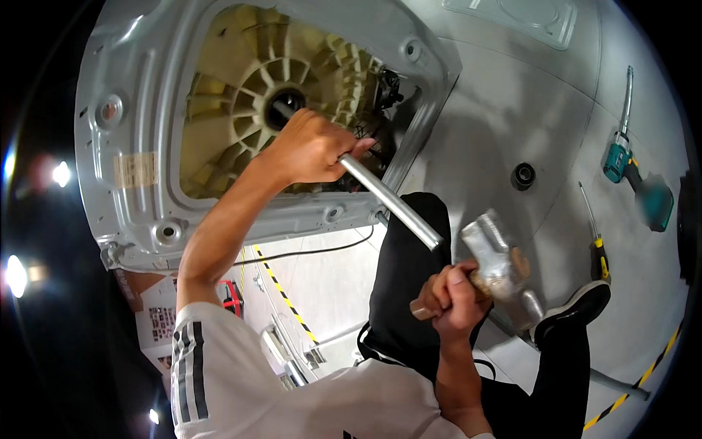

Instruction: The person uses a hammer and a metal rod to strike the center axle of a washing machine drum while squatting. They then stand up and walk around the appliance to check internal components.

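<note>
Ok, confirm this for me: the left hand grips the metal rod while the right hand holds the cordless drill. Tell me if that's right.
Not quite: in the head view, the right hand holds a hammer, not the cordless drill, which lies on the floor. The left hand does grip the metal rod.

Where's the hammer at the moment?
In the head view, the hammer is right of centre, held in the right hand, just right of the lower end of the metal rod in the left hand.
</note>
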Action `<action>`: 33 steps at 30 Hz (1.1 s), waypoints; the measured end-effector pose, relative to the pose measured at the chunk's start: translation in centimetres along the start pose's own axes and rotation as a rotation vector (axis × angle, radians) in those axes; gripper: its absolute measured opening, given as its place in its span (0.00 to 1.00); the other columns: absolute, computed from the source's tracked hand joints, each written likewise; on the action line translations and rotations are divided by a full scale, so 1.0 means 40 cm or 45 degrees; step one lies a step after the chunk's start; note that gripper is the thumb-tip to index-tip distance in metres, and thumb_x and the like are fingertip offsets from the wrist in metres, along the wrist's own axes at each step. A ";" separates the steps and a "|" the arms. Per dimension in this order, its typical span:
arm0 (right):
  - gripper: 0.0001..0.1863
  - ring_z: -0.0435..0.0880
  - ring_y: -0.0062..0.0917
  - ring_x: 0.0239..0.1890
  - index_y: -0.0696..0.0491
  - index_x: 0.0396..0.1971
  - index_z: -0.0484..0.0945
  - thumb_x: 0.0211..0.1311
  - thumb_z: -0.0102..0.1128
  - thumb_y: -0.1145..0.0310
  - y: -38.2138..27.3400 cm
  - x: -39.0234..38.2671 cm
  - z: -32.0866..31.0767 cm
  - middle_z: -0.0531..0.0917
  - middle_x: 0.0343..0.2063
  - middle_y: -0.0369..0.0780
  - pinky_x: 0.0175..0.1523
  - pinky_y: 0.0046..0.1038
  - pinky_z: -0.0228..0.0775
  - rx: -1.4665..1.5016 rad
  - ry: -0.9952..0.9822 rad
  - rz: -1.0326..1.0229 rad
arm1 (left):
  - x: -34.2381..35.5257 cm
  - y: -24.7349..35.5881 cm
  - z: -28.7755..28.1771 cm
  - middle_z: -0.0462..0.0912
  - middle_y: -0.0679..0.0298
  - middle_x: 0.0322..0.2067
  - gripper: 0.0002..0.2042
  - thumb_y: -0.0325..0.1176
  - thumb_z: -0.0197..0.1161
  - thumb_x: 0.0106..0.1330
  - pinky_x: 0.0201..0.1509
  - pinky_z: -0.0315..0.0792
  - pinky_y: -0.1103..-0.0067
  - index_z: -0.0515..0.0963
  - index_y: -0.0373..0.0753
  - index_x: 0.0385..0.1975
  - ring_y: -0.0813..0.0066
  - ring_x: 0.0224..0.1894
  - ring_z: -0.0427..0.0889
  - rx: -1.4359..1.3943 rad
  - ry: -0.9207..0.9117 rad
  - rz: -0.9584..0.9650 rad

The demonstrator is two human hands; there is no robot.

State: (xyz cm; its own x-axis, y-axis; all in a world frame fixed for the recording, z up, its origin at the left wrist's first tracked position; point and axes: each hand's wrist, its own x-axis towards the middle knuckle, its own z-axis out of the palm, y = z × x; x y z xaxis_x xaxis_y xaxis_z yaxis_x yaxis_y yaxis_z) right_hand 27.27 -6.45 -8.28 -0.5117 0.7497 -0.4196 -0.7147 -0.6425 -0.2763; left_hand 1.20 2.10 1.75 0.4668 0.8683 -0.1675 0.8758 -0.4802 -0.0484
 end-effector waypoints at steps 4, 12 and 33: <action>0.04 0.53 0.17 0.05 0.51 0.33 0.64 0.58 0.41 0.70 -0.010 0.005 -0.031 0.58 0.07 0.33 0.11 0.21 0.50 0.040 -0.165 -0.205 | 0.010 0.013 0.009 0.60 0.62 0.05 0.20 0.28 0.66 0.50 0.12 0.53 0.71 0.61 0.42 0.03 0.63 0.08 0.63 -0.076 0.107 0.075; 0.02 0.53 0.17 0.05 0.51 0.31 0.63 0.58 0.42 0.71 -0.041 -0.012 0.001 0.59 0.08 0.33 0.11 0.21 0.49 -0.088 -0.167 -0.188 | -0.029 -0.024 0.032 0.57 0.64 0.04 0.22 0.27 0.65 0.51 0.11 0.49 0.73 0.59 0.41 0.04 0.65 0.07 0.59 -0.103 0.265 0.120; 0.09 0.65 0.21 0.18 0.52 0.38 0.68 0.55 0.48 0.75 -0.074 0.014 -0.030 0.70 0.22 0.34 0.23 0.23 0.60 -0.505 -0.612 -0.608 | 0.040 -0.023 0.038 0.64 0.61 0.05 0.18 0.29 0.63 0.54 0.11 0.52 0.72 0.67 0.40 0.05 0.63 0.07 0.61 -0.116 0.404 -0.084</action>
State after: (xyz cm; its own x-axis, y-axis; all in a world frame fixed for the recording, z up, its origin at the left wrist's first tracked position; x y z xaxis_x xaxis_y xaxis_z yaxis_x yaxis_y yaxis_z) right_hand 29.69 -4.32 -8.73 -0.4069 0.8871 0.2178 -0.7319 -0.1739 -0.6588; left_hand 0.96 3.75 0.01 0.4110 0.8994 0.1486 0.9061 -0.4210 0.0418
